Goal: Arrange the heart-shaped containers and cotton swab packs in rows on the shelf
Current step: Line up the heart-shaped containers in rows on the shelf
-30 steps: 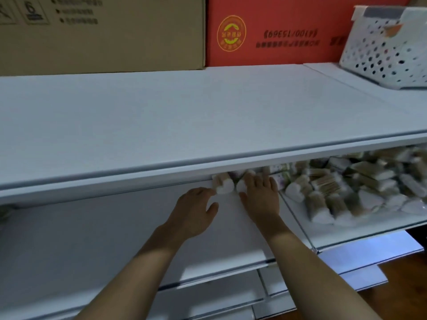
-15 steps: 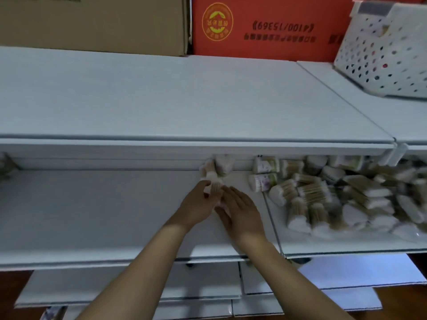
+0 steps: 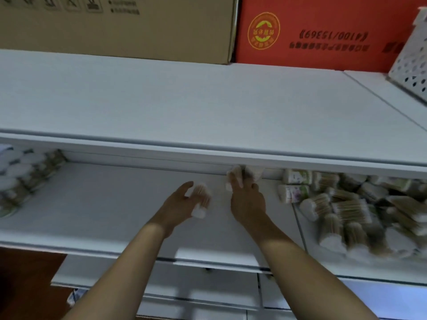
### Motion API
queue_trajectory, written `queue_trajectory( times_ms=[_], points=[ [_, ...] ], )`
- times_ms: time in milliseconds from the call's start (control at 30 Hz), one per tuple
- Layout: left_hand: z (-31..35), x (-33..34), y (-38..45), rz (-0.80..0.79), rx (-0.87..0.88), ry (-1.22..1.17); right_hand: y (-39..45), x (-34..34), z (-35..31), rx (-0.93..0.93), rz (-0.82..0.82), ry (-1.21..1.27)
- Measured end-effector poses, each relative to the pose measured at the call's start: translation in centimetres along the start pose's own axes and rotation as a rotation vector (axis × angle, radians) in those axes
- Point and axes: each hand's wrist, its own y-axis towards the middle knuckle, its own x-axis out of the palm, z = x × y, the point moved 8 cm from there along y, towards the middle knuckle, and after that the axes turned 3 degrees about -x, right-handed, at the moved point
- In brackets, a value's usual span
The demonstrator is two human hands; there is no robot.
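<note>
Your left hand [image 3: 179,203] is gripping a blurred swab pack [image 3: 201,200]; your right hand [image 3: 246,199] fingers are clamping a half-hidden pack [image 3: 235,175] under the upper shelf [image 3: 208,153].

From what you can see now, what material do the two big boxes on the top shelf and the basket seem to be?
Brown box: likely corrugated cardboard, matte, with a taped corner seam. Red box: probably printed cardboard, flat matte colour. White basket: looks like moulded plastic, smooth, with punched round holes, though painted metal cannot be ruled out.

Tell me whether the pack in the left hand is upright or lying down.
Lying down: the cotton swab pack lies lengthwise against the left hand.
</note>
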Motion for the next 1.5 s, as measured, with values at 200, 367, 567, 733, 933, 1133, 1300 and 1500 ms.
queue_trajectory(
  times_ms=[200, 367, 567, 733, 933, 1133, 1300, 1500],
  points=[
    [-0.4, -3.1, 1.1, 0.084, 0.031, -0.144, -0.3, -1.0, -0.5, -0.037, 0.122, -0.052],
    [1.3, -3.3, 1.4, 0.114, 0.133, -0.171, -4.7, -4.7, -2.8, -0.159, 0.373, 0.289],
    [2.2, 0.0, -0.6, -0.120, 0.166, -0.368, -7.8, -6.6, -5.2, -0.099, 0.399, 0.580],
    [1.6, -0.4, -2.5, -0.124, 0.108, -0.464, -9.6, -7.1, -6.6, -0.243, 0.362, 0.416],
    [1.3, -2.9, -5.4, 0.060, 0.104, -0.289, -10.7, -8.7, -6.3, -0.206, 0.498, 0.717],
    [-0.6, -6.6, -8.7, 0.046, 0.027, -0.413, -10.4, -6.6, -8.8, -0.050, 0.142, 1.462],
    [-2.2, -9.3, -10.3, -0.153, 0.012, -0.509, -10.6, -6.0, -13.1, -0.108, 0.071, 1.416],
    [-3.0, -16.8, -11.3, -0.121, 0.141, -0.436, -10.6, -5.3, -21.0, -0.170, -0.039, 1.474]
  ],
)
